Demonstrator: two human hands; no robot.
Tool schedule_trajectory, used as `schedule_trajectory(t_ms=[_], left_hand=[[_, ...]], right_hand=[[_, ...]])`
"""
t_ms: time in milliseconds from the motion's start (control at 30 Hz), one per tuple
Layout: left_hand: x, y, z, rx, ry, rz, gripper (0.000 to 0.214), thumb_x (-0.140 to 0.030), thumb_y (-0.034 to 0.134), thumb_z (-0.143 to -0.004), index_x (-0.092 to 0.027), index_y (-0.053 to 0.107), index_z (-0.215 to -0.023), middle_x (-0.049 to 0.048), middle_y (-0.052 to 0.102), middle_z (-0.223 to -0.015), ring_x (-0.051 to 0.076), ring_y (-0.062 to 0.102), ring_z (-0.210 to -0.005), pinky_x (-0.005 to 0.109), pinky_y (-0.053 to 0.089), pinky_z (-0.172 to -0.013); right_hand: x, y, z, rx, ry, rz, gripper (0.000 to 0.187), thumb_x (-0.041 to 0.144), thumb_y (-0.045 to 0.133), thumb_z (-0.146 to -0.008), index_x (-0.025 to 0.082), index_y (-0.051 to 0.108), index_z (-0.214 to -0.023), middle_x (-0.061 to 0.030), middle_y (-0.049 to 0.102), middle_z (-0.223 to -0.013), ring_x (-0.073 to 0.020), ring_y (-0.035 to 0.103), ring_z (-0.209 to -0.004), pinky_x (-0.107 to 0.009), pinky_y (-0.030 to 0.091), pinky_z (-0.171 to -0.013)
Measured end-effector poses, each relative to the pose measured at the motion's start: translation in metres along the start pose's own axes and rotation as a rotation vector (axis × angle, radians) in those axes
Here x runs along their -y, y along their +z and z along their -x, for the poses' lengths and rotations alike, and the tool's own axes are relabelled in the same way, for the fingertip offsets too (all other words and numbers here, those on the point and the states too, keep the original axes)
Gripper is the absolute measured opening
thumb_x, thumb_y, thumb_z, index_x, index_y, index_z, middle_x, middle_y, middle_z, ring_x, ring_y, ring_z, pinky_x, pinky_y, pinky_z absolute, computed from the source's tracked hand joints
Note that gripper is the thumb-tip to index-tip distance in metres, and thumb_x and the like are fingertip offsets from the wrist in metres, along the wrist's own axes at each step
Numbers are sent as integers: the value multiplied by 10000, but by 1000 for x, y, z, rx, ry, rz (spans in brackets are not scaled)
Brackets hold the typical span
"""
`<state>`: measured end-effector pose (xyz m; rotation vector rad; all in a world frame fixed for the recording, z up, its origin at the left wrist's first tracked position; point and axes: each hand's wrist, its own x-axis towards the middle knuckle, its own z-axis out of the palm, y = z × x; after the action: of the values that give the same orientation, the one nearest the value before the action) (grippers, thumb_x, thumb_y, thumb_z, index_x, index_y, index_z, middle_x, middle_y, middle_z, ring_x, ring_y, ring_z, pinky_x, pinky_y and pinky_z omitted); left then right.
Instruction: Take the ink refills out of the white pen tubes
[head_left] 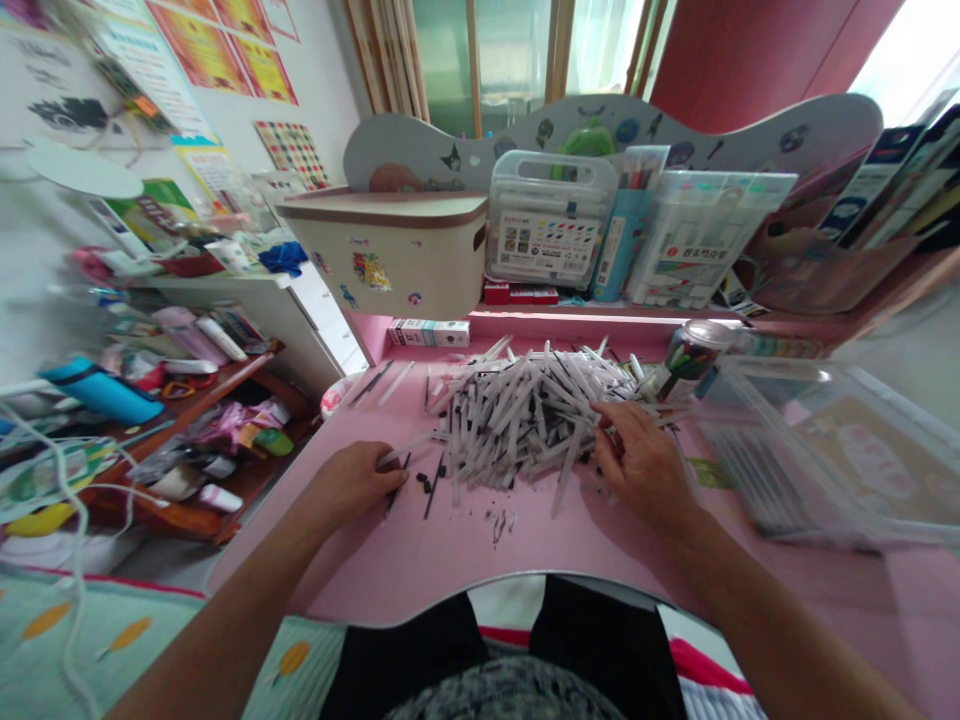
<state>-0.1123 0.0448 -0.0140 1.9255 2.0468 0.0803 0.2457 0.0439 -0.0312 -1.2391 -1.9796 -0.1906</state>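
Left hand (364, 482) pinches black rod (391, 502); right hand (641, 455) curls at translucent-tube pile (517, 410), hold unclear. Tubes look light, stiff, slick; best pinched mid-length.

stick pile (517, 415): on desk (577, 550) | bin (409, 255): behind, left | can (694, 358): behind, right | box (814, 445): far right

Many translucent whitish tubes (517, 400) are lying in a loose, tangled heap on the pink surface (465, 565), pointing every way, some showing dark streaks. A slim dark rod (407, 462) is slanting against the left hand's fingers (386, 480). Another dark rod (433, 490) is lying nearby, and small black bits (423, 483) are sitting between the two.
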Motion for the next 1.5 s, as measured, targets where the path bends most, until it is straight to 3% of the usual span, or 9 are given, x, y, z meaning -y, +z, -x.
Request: schedule_trajectory(t_ms=[367, 600, 700, 833, 933, 1033, 1133, 1333, 1500], left_hand=[[-7, 1, -10, -32, -23, 37, 146, -288, 578, -650, -215, 602, -526, 44, 615, -521, 227, 578, -547, 304, 329, -523], [-5, 0, -20, -42, -26, 527, 140, -317, 639, -628, -183, 652, -593, 5, 606, -520, 153, 509, -470, 257, 331, -467], [-3, -13, -27, -50, -8, 765, 199, -343, 693, -601, -156, 647, -650, -13, 581, -545, 78, 376, -413, 219, 234, -421], [15, -25, -25, -60, -92, 1113, 262, -301, 749, -541, -152, 574, -668, -67, 447, -490, 27, 253, -380, 182, 140, -394], [34, -15, -9, -96, -166, 1319, 269, -252, 752, -547, -165, 522, -657, -105, 343, -478, 19, 241, -374, 163, 146, -376], [40, 5, 10, -290, -222, 1456, 272, -266, 738, -614, -187, 485, -674, -126, 275, -462, 26, 215, -364, 163, 183, -363], [24, 21, 17, -489, -216, 1431, 242, -245, 745, -639, -175, 540, -747, -111, 349, -494, 36, 286, -394, 162, 232, -373], [-37, 31, -22, -470, -123, 1486, 233, -242, 748, -632, -169, 546, -721, -113, 369, -460, 37, 283, -370, 167, 203, -347], [-68, 15, -52, -413, 15, 1590, 238, -230, 717, -587, -177, 500, -667, -111, 370, -464, 26, 270, -366, 158, 180, -351]], right_hand=[[1, -1, 0, 5, 9, 2, 239, 181, 489, -914, 174, 601, -1125, -97, 664, -960, -226, 633, -804, -357, 507, -740], [0, -1, 0, -14, 1, 5, 245, 182, 494, -906, 181, 596, -1129, -95, 664, -961, -231, 634, -826, -358, 507, -745], [0, -1, 0, -19, 1, 5, 245, 183, 496, -910, 177, 593, -1135, -93, 658, -946, -229, 626, -814, -356, 506, -739], [-1, -2, 0, -30, -1, 0, 244, 177, 500, -915, 164, 589, -1142, -91, 651, -939, -221, 621, -795, -347, 500, -727], [-1, -3, 0, -31, 1, -3, 247, 175, 502, -915, 160, 586, -1147, -89, 649, -939, -218, 616, -785, -346, 498, -725], [0, -2, 0, -22, -7, 4, 243, 172, 502, -910, 164, 590, -1137, -90, 653, -947, -220, 616, -784, -354, 501, -738], [1, -1, -1, -9, -26, -3, 239, 167, 506, -907, 159, 596, -1128, -106, 661, -982, -230, 629, -821, -355, 504, -743], [1, -2, -1, -19, -4, 1, 248, 169, 500, -906, 155, 597, -1134, -97, 653, -948, -227, 626, -809, -351, 505, -739], [-1, -3, -1, -26, 22, 4, 257, 163, 502, -910, 134, 601, -1145, -96, 646, -948, -215, 611, -784, -338, 493, -725]])
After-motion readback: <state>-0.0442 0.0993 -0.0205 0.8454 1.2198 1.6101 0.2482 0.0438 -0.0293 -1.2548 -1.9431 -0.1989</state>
